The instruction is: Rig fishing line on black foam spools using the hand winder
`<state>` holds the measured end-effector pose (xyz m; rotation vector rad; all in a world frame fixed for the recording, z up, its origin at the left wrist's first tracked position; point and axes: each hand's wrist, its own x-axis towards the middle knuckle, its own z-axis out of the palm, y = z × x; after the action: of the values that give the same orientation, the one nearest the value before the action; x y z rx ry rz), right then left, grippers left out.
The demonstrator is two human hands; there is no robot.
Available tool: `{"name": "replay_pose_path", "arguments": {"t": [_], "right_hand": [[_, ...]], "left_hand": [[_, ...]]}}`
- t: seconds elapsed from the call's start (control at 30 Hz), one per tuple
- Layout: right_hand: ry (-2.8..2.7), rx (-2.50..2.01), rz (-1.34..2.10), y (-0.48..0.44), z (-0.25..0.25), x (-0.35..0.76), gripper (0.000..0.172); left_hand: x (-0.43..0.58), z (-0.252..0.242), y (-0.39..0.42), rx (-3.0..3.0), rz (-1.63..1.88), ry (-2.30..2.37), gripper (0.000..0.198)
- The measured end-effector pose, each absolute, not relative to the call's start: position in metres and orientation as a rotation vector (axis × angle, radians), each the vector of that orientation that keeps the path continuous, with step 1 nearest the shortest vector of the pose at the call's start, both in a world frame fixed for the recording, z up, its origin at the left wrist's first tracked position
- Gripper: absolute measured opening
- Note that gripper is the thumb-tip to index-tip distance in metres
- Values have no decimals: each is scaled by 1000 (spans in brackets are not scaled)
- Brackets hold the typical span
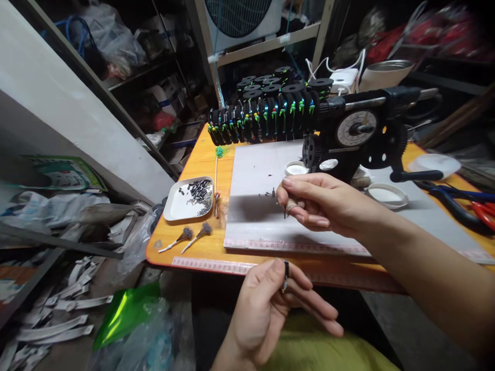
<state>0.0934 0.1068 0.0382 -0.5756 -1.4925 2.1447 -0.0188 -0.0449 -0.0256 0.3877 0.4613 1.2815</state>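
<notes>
Between the thumb and index finger of my left hand (266, 304), in front of the table edge, a small dark piece with a shiny metal end (285, 278) is pinched upright. Its other fingers stretch out to the right. Above it, over the grey board (251, 226), my right hand (313, 201) is closed in a pinch. A tiny dark tip (285, 212) shows below those fingers, too small to name. One fingertip has a beige wrap (293, 205). Small dark bits (273, 192) lie on the board to the left of my right hand.
A white tray (170, 208) of small black and metal pieces stands left, near two dark-headed brushes (201, 233). Behind my hands is a black crank machine (358, 134) with a row of wound spools (263, 118). Pliers (456, 203) lie at right.
</notes>
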Motion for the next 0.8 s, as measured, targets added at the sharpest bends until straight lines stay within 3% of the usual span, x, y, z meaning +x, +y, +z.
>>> {"name": "replay_pose_path", "arguments": {"t": [0.17, 0.27, 0.47, 0.8], "right_hand": [[-1524, -598, 2110, 105, 40, 94, 28], [-1604, -601, 2029, 105, 46, 95, 30], [-1770, -607, 1887, 109, 68, 97, 38], [-1686, -549, 2130, 120, 73, 94, 37]], "left_hand": [[-19, -23, -46, 426, 1278, 493, 43], [-25, -14, -37, 657, 1367, 621, 29], [-38, 12, 2, 974, 1426, 774, 32], [-44, 25, 18, 1114, 1349, 1041, 32]]}}
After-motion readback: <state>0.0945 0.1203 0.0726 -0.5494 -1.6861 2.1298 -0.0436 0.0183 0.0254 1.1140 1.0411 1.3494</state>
